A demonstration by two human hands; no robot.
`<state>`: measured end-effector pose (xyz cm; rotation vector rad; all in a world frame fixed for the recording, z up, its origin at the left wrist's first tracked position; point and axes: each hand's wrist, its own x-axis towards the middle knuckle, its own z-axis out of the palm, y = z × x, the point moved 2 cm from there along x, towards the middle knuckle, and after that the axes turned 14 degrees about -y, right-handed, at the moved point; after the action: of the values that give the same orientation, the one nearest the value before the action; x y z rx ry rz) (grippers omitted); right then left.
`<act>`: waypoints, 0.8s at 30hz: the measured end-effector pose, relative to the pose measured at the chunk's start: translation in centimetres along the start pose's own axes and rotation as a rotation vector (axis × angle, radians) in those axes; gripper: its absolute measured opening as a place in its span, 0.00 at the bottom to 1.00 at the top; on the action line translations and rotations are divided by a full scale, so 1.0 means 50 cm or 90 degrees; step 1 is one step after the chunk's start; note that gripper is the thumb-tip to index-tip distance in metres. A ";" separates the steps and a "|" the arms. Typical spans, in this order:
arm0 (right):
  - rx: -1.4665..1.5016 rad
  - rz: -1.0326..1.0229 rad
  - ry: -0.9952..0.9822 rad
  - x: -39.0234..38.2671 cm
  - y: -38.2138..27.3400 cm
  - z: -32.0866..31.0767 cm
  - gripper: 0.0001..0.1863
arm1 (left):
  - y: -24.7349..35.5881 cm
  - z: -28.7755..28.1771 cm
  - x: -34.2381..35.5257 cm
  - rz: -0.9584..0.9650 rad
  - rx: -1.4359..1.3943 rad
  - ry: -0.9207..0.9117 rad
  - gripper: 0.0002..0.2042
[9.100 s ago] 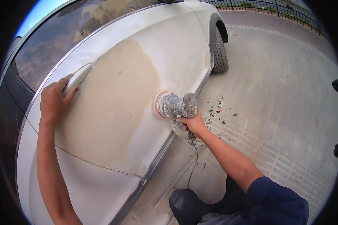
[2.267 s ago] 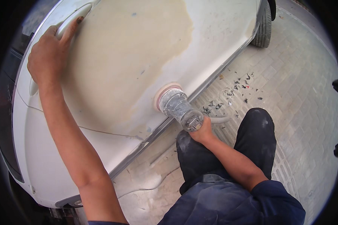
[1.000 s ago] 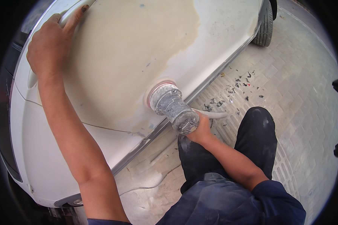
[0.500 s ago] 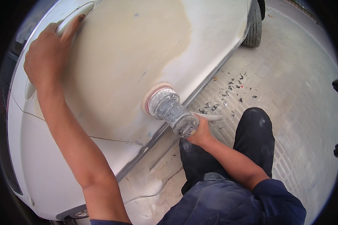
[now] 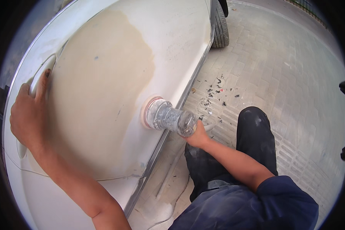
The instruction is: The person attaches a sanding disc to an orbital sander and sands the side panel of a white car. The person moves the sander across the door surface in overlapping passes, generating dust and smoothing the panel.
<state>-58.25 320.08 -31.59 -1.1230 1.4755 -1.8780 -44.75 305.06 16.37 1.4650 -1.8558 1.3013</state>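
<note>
My right hand (image 5: pixel 197 136) is wrapped round the end of a dusty grey sander (image 5: pixel 166 115). Its round pad, with a pinkish rim, rests against the lower part of a white car door (image 5: pixel 176 34), beside a wide beige filler patch (image 5: pixel 99 84). A pale hose (image 5: pixel 209 127) comes out behind that hand. Up at the left, my left hand (image 5: pixel 28 119) holds the white door handle (image 5: pixel 36 85), thumb on the near side and the other fingers partly hidden. The thumb has a dark mark on its tip.
A dark sill strip (image 5: pixel 151 166) runs along the door's bottom edge. Small dark scraps (image 5: pixel 209 100) lie on the paved floor (image 5: pixel 280 76), near a slotted drain strip. A car tyre (image 5: pixel 220 28) stands at the top. My knee (image 5: pixel 255 122) is bent close to the sander.
My view has shifted, so the car sits farther left and lower. The sander now lies nearer level and a little lower along the patch's edge. Both hands keep their holds.
</note>
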 end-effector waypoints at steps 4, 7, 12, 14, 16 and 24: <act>0.037 0.107 0.046 0.105 -0.007 -0.154 0.10 | 0.008 -0.015 0.011 -0.029 -0.078 -0.054 0.45; 0.148 0.168 0.025 0.179 0.010 -0.267 0.08 | 0.012 -0.013 0.017 -0.034 -0.025 -0.042 0.48; 0.085 0.085 0.010 0.219 0.066 -0.293 0.10 | -0.045 0.035 0.004 -0.039 0.006 -0.063 0.47; 0.086 0.083 0.004 0.208 0.092 -0.267 0.10 | -0.065 0.051 0.011 -0.024 -0.013 -0.091 0.44; 0.103 0.051 0.030 0.204 0.110 -0.253 0.11 | -0.074 0.061 0.024 -0.011 -0.031 -0.130 0.42; 0.187 0.021 0.031 0.235 0.161 -0.293 0.22 | -0.120 0.055 -0.003 -0.003 -0.096 -0.150 0.39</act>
<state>-77.67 316.41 -36.81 -0.9153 1.1848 -2.0298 -38.63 302.80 17.37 1.5969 -2.0468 0.9953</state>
